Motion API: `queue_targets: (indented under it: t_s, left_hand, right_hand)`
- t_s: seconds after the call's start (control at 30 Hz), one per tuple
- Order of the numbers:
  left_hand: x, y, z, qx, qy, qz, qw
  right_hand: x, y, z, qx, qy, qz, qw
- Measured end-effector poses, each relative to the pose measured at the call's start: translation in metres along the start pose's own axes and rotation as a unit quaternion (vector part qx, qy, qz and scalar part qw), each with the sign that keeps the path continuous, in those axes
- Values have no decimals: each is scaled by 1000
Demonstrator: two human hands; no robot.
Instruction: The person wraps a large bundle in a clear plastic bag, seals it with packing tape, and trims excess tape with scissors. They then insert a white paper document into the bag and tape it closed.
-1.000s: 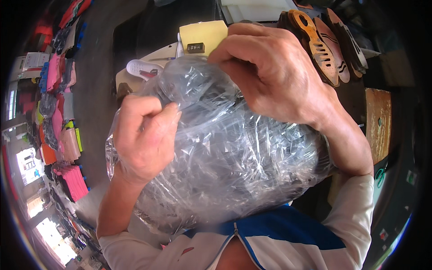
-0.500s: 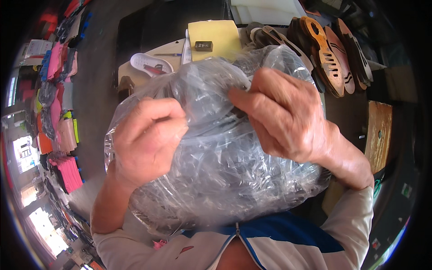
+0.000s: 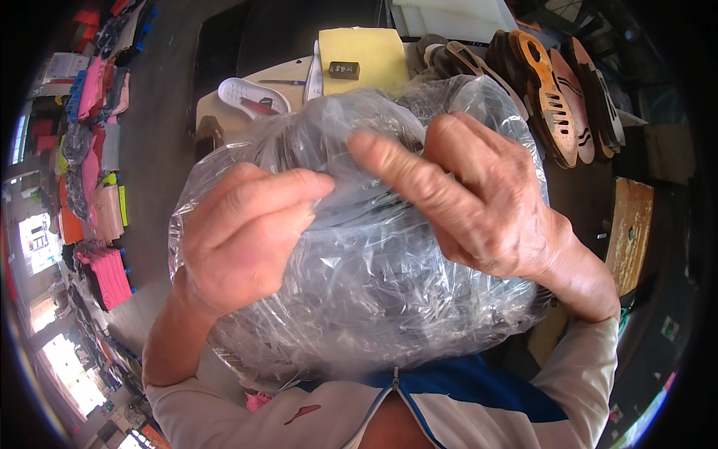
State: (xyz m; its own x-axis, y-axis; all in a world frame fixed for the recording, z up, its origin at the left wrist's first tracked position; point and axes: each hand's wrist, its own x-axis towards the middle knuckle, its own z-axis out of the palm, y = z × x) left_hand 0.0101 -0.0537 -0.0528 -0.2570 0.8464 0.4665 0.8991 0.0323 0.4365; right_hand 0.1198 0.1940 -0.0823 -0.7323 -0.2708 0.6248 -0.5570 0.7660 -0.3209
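Cluttered counter [image 3: 206,106] behind the clear bag [image 3: 374,284]. Left hand [image 3: 241,238] loosely curled, right hand [image 3: 486,198] half-open, can't tell if either grips it; gentle tension probably beats yanking.

Bright light glares through windows [image 3: 75,370] at 8 o'clock. Grey floor [image 3: 161,127] stretches at 10 o'clock, bordered by piles of coloured material [image 3: 111,213] at 9. A pale tabletop [image 3: 209,105] curves between 10 and 11; a worn brown panel [image 3: 628,236] shows at 3 o'clock.

the clear plastic bag [image 3: 374,299] looks glossy and crinkled.
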Motion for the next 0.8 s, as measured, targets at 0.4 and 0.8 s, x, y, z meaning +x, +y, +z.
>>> queue_targets:
  t_s: [0.4,0.8]
  left_hand:
    - [6,7,-8,-6,-61,2,998]
    - [52,-48,18,-101,-159,-127,974]
  right_hand:
    - [4,-11,-2,-69,-42,-73,994]
    - [7,-7,-7,-19,-66,-21,997]
